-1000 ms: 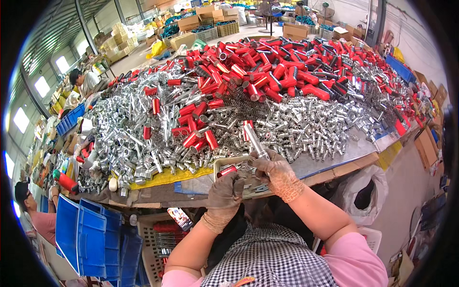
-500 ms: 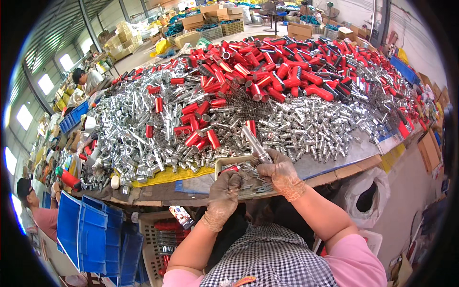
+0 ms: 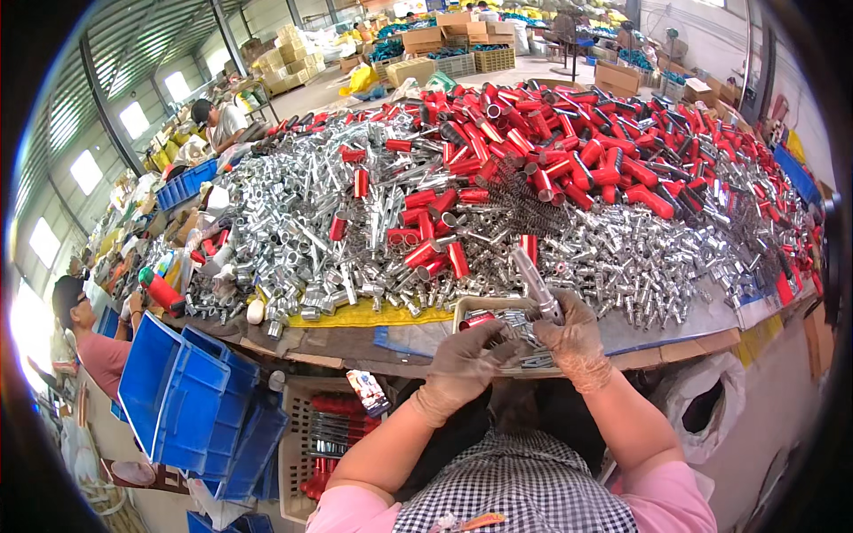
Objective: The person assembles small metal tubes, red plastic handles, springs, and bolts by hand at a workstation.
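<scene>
My right hand [image 3: 576, 342], in a worn glove, is closed round a shiny metal tube [image 3: 535, 282] that tilts up and away over the table edge. My left hand [image 3: 466, 362], gloved too, has its fingers pinched together just left of it; whatever lies between the fingertips is too small to name. Under and beyond both hands sits a small cream tray [image 3: 458, 313] with thin metal pins and a red sleeve [image 3: 477, 321]. The hands partly hide the tray.
Heaped silver metal parts [image 3: 267, 213] cover the table, with red handles [image 3: 577, 169] piled behind and dark springs [image 3: 524, 200] between. Blue bins [image 3: 191, 400] and a cream crate [image 3: 298, 444] stand at lower left. Another person [image 3: 98, 346] sits at the left.
The whole view has shifted, so the scene appears farther right and slightly lower. My left hand's fingers have extended from a tighter curl toward the right hand. The tube stays in my right hand.
</scene>
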Action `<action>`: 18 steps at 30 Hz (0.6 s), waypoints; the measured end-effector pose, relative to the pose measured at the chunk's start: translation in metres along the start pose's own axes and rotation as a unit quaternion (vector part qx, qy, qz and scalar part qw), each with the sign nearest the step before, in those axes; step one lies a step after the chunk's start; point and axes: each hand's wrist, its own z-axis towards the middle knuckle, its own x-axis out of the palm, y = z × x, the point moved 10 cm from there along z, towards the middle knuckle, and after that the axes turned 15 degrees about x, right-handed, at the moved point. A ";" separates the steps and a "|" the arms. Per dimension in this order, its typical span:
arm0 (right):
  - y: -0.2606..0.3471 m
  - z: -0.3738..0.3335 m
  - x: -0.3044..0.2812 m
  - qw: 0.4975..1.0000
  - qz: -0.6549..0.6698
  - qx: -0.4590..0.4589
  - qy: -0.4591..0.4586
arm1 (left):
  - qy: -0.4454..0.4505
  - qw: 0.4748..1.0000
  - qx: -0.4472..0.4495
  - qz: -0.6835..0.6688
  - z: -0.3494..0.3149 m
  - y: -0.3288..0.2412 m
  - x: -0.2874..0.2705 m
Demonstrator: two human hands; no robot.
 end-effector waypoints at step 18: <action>0.027 -0.014 -0.036 0.936 -0.350 0.023 0.042 | -0.024 0.996 -0.090 0.000 -0.014 0.024 -0.073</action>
